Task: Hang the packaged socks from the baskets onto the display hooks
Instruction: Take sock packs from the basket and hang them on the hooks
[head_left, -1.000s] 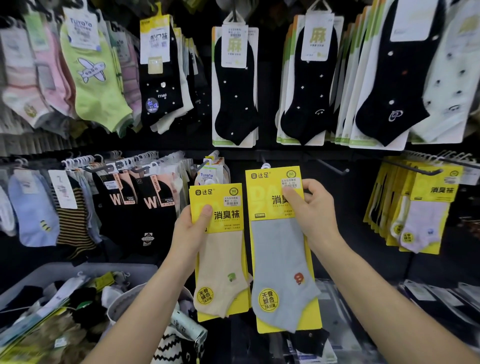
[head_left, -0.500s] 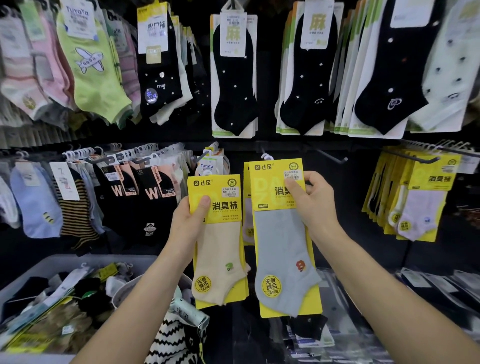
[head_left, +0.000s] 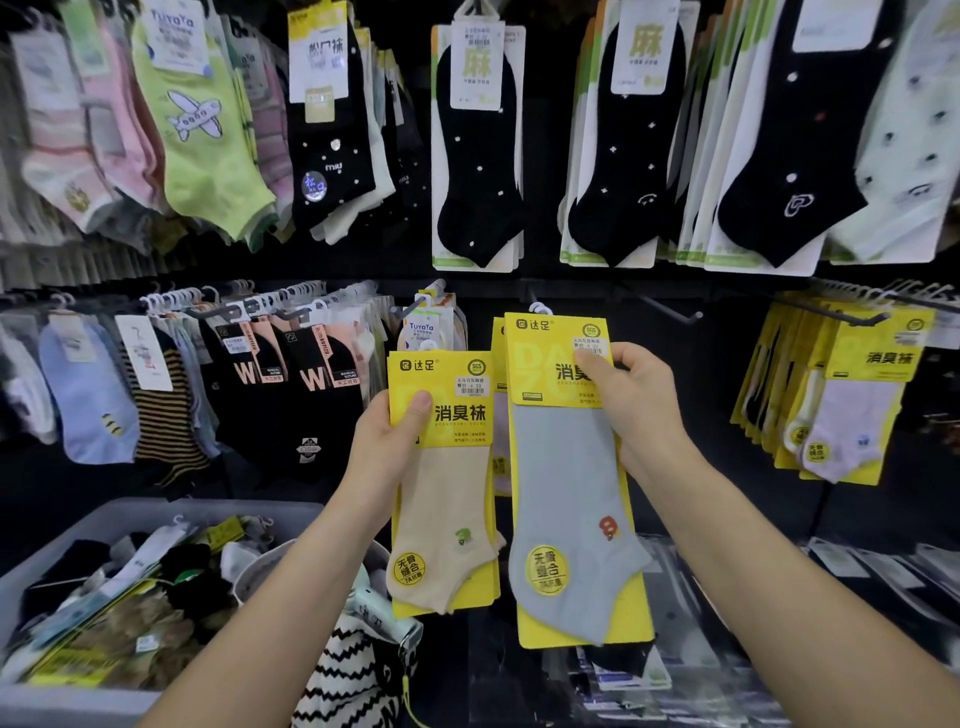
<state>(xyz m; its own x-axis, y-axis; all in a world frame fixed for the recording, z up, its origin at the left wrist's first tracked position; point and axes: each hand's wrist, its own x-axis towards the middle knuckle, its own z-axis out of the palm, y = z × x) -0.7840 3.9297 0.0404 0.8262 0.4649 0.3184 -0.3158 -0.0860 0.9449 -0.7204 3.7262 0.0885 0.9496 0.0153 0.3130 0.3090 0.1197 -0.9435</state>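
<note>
My left hand (head_left: 387, 452) grips a yellow-carded pack with a beige sock (head_left: 441, 499), thumb across the card's front, held below the hooks. To its right, my right hand (head_left: 631, 410) pinches the upper right of a yellow-carded pack with a grey sock (head_left: 569, 499). The grey pack's top edge sits at a white hanger loop (head_left: 540, 307) on a display hook, in front of another yellow pack (head_left: 498, 374) hanging there. A grey basket (head_left: 156, 512) at lower left holds several loose sock packs.
Rows of hung socks fill the wall: black ones (head_left: 478, 156) above, striped and black ones (head_left: 244, 379) to the left, yellow packs (head_left: 847, 415) to the right. A bare hook (head_left: 670, 309) juts out right of the grey pack. A zigzag-patterned bag (head_left: 353, 675) sits below my arms.
The right hand has lifted the grey sock pack slightly, up against the pack hanging on the hook. The left hand's beige pack has kept its place beside it.
</note>
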